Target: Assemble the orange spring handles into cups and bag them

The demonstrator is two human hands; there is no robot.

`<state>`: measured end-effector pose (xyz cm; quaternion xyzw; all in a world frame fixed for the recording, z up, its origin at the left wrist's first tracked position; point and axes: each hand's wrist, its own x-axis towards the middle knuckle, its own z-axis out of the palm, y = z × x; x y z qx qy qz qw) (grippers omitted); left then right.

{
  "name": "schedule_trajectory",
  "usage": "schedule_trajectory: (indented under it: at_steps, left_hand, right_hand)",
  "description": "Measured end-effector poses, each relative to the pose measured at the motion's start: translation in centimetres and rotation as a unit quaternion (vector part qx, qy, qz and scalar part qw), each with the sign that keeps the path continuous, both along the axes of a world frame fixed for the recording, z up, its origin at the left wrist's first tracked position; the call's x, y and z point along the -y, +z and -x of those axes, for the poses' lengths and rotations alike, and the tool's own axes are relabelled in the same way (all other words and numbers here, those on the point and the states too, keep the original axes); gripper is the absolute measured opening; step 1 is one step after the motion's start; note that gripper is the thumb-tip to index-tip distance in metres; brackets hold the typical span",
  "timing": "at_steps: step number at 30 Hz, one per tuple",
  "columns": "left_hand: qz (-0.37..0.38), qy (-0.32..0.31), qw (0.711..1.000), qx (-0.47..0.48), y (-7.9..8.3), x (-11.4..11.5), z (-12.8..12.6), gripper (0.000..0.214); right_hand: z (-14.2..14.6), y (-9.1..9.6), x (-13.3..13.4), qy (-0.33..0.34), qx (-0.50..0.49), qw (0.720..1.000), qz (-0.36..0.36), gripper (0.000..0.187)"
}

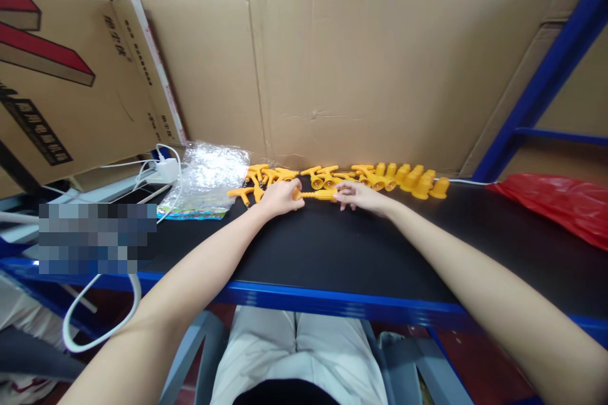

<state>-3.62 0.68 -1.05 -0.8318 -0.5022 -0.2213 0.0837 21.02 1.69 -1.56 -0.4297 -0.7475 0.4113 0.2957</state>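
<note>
Black tabletop [332, 253]: yellow piece [325, 195] extends left-to-right.

Cardboard box [102, 73] — black label [42, 133], white Chinese characters, seemingly "商用电脑" — other print [115, 38] unclear.

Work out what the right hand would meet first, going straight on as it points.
Likely the yellow plastic piece with a ribbed stem, which the right hand seems to touch; depth is unclear.

The person wears pale creased trousers [259, 345], black top [289, 392].
</note>
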Motion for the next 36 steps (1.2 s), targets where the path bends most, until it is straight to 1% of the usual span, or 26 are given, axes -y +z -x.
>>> schedule_trajectory:
  at_steps: [5, 8, 16, 19, 22, 30, 36]
  left_hand:
    - [0.002, 0.003, 1.0, -0.002, 0.06, 0.19, -0.13, 0.03]
    - [0.0, -0.002, 1.0, 0.0, 0.03, 0.17, -0.12, 0.03]
    - [-0.001, -0.002, 1.0, 0.003, -0.04, 0.01, -0.07, 0.029]
    - [-0.001, -0.002, 1.0, 0.003, -0.03, 0.0, -0.05, 0.029]
    - [-0.001, -0.005, 1.0, 0.002, -0.05, -0.06, -0.02, 0.03]
    - [0.002, 0.0, 1.0, 0.005, 0.05, -0.06, -0.09, 0.029]
    - [0.002, -0.004, 1.0, 0.004, 0.04, -0.14, 0.01, 0.029]
  right_hand:
    - [0.19, 0.56, 0.44, -0.012, 0.003, 1.0, 0.017, 0.032]
    - [0.4, 0.85, 0.72, -0.017, 0.007, 0.999, 0.029, 0.034]
    - [0.41, 0.61, 0.55, -0.027, 0.003, 0.999, 0.031, 0.034]
    - [0.41, 0.67, 0.66, -0.033, 0.005, 0.999, 0.024, 0.039]
    - [0.41, 0.7, 0.74, -0.02, -0.003, 1.0, 0.016, 0.044]
    - [0.29, 0.53, 0.46, -0.025, -0.013, 1.0, 0.007, 0.036]
    - [0.32, 0.63, 0.52, -0.029, -0.014, 0.999, 0.012, 0.035]
